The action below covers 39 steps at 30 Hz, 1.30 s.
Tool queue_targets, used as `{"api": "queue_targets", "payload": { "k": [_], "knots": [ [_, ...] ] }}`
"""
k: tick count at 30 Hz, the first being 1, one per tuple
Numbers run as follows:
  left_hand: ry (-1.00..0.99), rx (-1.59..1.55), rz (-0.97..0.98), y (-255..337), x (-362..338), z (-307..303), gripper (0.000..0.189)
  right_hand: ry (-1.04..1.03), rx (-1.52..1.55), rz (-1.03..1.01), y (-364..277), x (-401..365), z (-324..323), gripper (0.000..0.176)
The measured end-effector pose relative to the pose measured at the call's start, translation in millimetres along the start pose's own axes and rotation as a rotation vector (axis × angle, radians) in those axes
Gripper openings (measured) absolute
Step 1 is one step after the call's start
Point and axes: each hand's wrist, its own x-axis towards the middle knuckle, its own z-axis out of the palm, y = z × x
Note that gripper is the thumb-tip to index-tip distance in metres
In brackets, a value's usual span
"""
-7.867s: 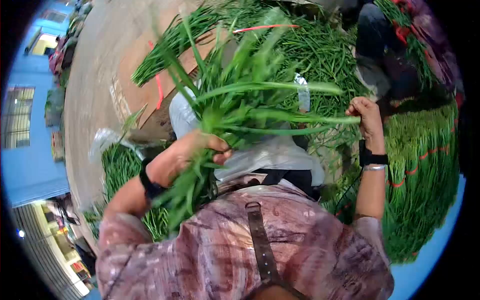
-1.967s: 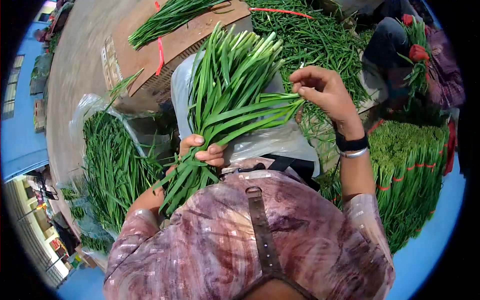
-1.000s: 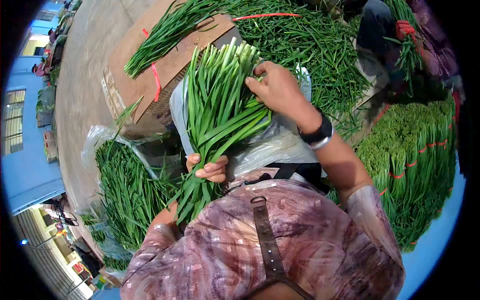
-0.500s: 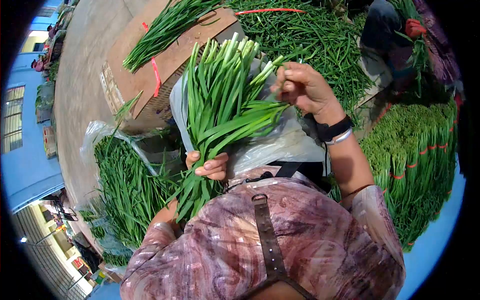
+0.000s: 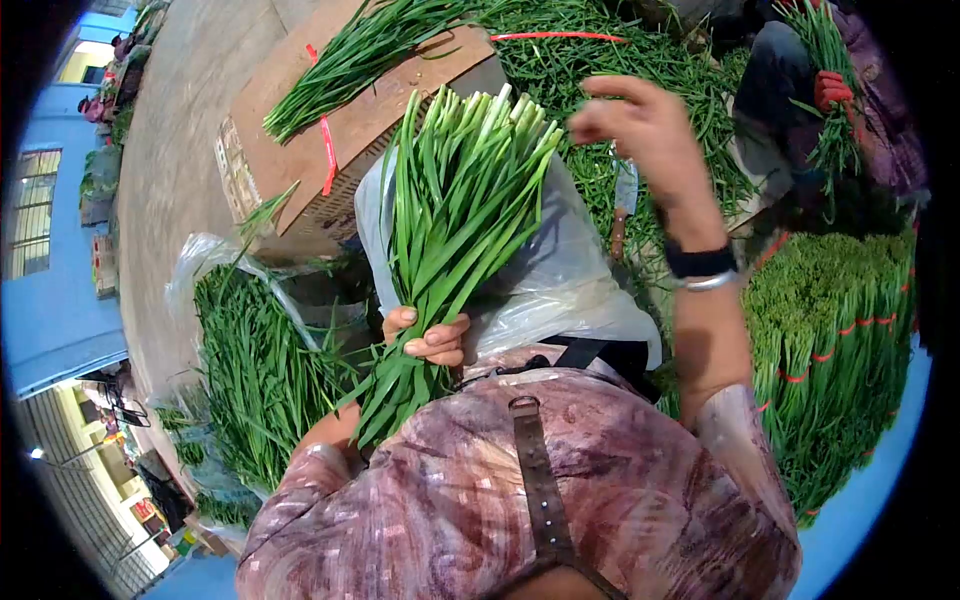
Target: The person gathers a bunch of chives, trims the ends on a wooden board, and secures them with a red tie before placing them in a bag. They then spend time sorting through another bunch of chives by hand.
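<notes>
My left hand (image 5: 432, 337) is wrapped round the lower, leafy part of a bunch of green stalks (image 5: 465, 190), whose pale cut ends point up and away from me. My right hand (image 5: 635, 125) is raised to the right of those pale ends, apart from them, with its fingers curled and blurred; whether it holds anything small cannot be made out. A knife (image 5: 624, 195) with a wooden handle lies on the loose greens below and left of my right wrist. A clear plastic sheet (image 5: 570, 290) covers my lap under the bunch.
A cardboard-topped box (image 5: 370, 110) bears another bunch and red ties. Loose greens (image 5: 560, 70) spread behind. Tied bundles (image 5: 830, 350) stand at the right, a bag of greens (image 5: 250, 370) at the left. A co-worker's red-gloved hand (image 5: 832, 90) holds stalks at the upper right.
My right hand has left the bunch's side stalks and moved up and right. Those stalks now lie in with the bunch. The knife has come into view.
</notes>
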Motion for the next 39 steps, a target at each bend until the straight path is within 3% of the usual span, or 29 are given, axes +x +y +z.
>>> {"api": "queue_targets", "payload": {
  "k": [2, 3, 8, 11, 15, 19, 23, 25, 27, 28, 31, 33, 35, 37, 38, 39],
  "knots": [
    [0.043, 0.014, 0.011, -0.4, -1.1, 1.4, 0.047, -0.084, 0.063, 0.046, 20.2, 9.4, 39.4, 0.039],
    [0.062, 0.022, 0.019, -1.3, -1.0, 3.6, 0.047, -0.074, -0.018, -0.072, 32.1, 18.1, 54.9, 0.035],
    [0.234, 0.075, 0.074, -5.5, -9.3, 6.9, 0.052, -0.248, 0.341, 0.061, 16.9, -5.2, 48.4, 0.017],
    [0.209, 0.071, 0.056, -5.5, -8.5, 3.6, 0.055, -0.291, 0.177, 0.000, -0.3, -24.6, 32.1, 0.013],
    [0.262, 0.188, 0.060, -8.6, -3.1, 11.1, 0.057, -0.144, -0.296, -0.177, 10.6, -19.9, 22.1, 0.014],
    [0.256, 0.249, -0.012, -6.4, -3.8, 8.1, 0.051, -0.167, -0.477, -0.216, -0.6, -12.8, 8.0, 0.014],
    [0.236, 0.202, -0.018, -4.6, -6.2, 1.6, 0.042, 0.134, -0.812, -0.612, 25.9, 15.1, -36.4, 0.013],
    [0.263, 0.198, -0.001, -7.2, -6.8, 3.2, 0.037, 0.374, -0.868, -0.581, 29.9, 27.3, -76.9, 0.019],
    [0.327, 0.257, 0.014, -8.4, -3.9, 9.1, 0.034, 0.641, -1.232, -0.284, 24.7, 32.4, -106.8, 0.028],
    [0.330, 0.288, -0.020, -4.6, -4.3, 7.4, 0.035, 0.703, -1.298, -0.235, 28.6, 32.9, -113.0, 0.038],
    [0.270, 0.300, -0.034, -1.7, -3.1, 0.1, 0.035, 0.456, -1.146, -0.745, 27.2, 39.3, -80.8, 0.040],
    [0.302, 0.282, 0.005, -3.9, 0.2, 6.2, 0.037, 0.124, -0.733, -0.701, 16.0, 30.6, -25.5, 0.040],
    [0.333, 0.273, 0.021, -6.6, 3.5, 12.9, 0.038, -0.152, -0.753, -0.779, 25.4, 31.9, 2.8, 0.039],
    [0.342, 0.317, 0.027, -7.5, 2.4, 16.6, 0.039, -0.370, -0.923, -0.537, 27.4, 15.7, 5.3, 0.031],
    [0.345, 0.336, 0.038, -7.4, 1.6, 16.7, 0.040, -0.350, -0.982, -0.609, 15.5, 3.9, -3.5, 0.023],
    [0.330, 0.360, 0.036, -7.4, 0.1, 14.0, 0.040, -0.408, -0.830, -0.519, 7.4, -2.5, -14.7, 0.021]
  ]
}}
